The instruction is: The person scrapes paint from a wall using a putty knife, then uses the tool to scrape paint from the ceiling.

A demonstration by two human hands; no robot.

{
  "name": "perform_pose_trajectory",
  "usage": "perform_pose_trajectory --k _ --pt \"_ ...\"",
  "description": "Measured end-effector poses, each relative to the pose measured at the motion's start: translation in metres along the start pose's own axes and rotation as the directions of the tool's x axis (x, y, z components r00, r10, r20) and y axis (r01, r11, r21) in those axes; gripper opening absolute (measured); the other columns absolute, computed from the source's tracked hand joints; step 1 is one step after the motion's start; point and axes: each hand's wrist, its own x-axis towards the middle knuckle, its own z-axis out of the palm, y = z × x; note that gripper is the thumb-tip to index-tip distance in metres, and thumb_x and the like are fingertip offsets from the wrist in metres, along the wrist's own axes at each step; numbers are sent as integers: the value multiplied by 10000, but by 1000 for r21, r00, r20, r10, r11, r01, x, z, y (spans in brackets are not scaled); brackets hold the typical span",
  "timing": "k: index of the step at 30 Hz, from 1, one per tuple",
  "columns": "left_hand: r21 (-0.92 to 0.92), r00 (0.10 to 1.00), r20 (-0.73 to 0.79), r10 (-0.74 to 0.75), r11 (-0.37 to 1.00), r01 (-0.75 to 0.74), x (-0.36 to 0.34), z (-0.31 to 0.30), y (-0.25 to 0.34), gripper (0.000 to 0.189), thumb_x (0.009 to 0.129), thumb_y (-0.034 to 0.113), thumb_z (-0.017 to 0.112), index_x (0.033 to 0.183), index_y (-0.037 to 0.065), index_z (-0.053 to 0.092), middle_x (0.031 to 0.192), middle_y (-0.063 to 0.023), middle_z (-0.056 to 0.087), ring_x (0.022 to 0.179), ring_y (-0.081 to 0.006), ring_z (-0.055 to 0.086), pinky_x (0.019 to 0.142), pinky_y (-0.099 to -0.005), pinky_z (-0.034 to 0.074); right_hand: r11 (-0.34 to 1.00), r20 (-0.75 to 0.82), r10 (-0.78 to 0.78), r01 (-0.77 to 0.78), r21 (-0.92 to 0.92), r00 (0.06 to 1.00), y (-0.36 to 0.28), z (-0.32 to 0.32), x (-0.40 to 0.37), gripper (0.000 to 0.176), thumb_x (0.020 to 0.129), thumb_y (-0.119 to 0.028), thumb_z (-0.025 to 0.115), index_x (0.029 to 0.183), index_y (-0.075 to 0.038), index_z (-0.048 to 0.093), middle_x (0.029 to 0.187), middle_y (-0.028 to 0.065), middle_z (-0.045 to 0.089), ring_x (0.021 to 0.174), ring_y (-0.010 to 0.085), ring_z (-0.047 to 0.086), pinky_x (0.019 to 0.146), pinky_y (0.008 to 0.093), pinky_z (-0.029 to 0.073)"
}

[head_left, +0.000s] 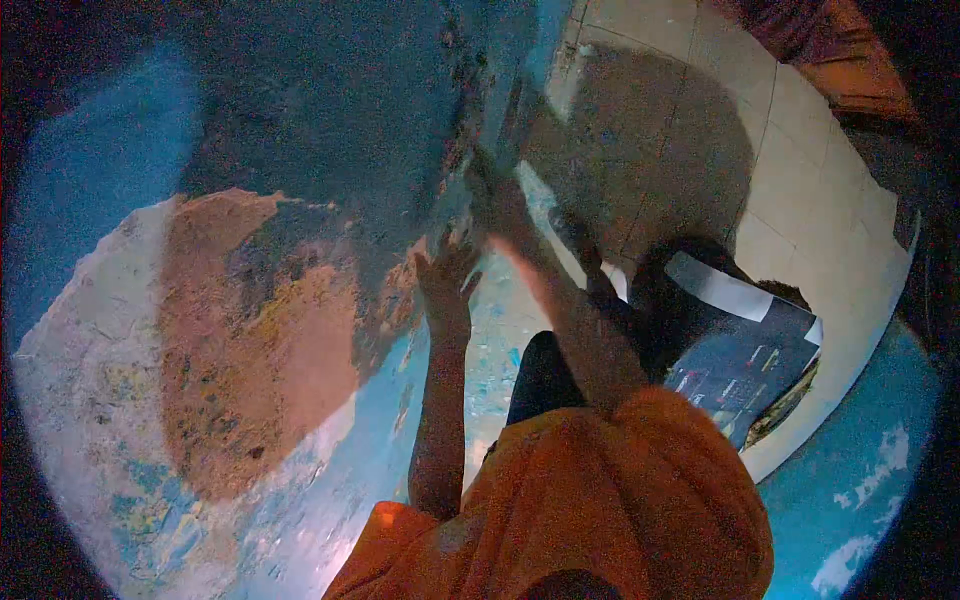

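Observation:
My left hand (448, 278) is held up against the peeling blue wall (290, 120), its fingers spread and nothing in them. Just beyond it, my right hand (492, 190) reaches forward to the dark, crumbling edge where the wall meets the floor. Shadow and motion blur cover its fingers, so I cannot tell what it holds. Beside my left hand, a large patch of bare, rough plaster (260, 340) shows through the paint.
Pale floor tiles (800, 190) spread to the right, with a broad shadow over part of them. A dark printed bag or sheet (745, 350) lies close to my right side. Orange cloth (860, 85) shows at the upper right, and another blue, flaking surface (870, 440) at the lower right.

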Motion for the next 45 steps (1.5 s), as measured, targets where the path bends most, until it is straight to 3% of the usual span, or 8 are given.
perform_pose_trajectory --k 12,15,17,26,30,31,33,45 --pt "-169 1000 18 12 986 -9 -16 9 -11 560 891 455 343 1322 111 243 1252 -144 416 1089 -252 471 847 -353 427 982 120 -12 35 -185 993 -2 29 -103 452 898 -279 404 1285 -53 343 1054 222 548 900 268 572 758 355 447" --pt "56 980 147 133 988 -143 -20 -3 -18 539 895 457 324 1272 71 334 1107 -174 522 985 -238 535 841 -359 433 878 141 429 -376 -297 892 16 43 -116 429 890 -257 419 1260 -44 371 841 227 581 705 288 591 597 380 449" --pt "97 990 138 -22 995 8 -11 -19 -27 460 901 414 355 1098 19 485 807 -122 596 724 -195 589 672 -328 488 817 119 -57 114 -565 991 72 57 -139 361 884 -231 421 1183 -30 434 720 225 553 604 331 559 534 406 420" --pt "449 939 -281 199 892 -55 -29 -59 -39 346 875 331 466 709 44 566 514 -25 469 458 -118 463 428 -278 374 891 97 -261 278 -358 960 164 110 -163 342 834 -279 495 1052 -15 483 834 221 566 786 371 564 639 386 447" --pt "623 866 -207 456 744 -243 -38 -37 25 312 860 293 487 687 41 551 511 -19 461 498 -135 456 480 -280 373 906 352 391 -286 -313 851 104 116 -133 413 833 -257 515 1142 6 438 1015 159 566 923 307 548 724 344 448" --pt "617 862 -221 457 750 -239 -47 -30 29 312 860 293 487 687 41 551 511 -19 461 498 -135 456 480 -280 373 812 271 -381 460 -359 884 167 123 -119 371 706 -251 609 998 -36 531 837 170 594 752 325 564 687 385 465" --pt "-33 848 -456 268 948 -317 -50 -6 42 303 859 312 503 696 58 526 498 -5 437 475 -115 434 446 -263 352 771 250 -362 439 -461 898 133 106 -140 380 741 -222 591 1048 -15 506 940 162 575 853 304 548 721 362 451" --pt "-65 889 -324 322 930 -361 -49 -31 -22 282 880 349 473 825 74 497 674 -4 474 551 -89 434 466 -228 347 732 286 -118 277 -622 951 140 77 -141 378 737 -163 615 1074 -22 520 1038 181 559 922 310 552 762 347 443"
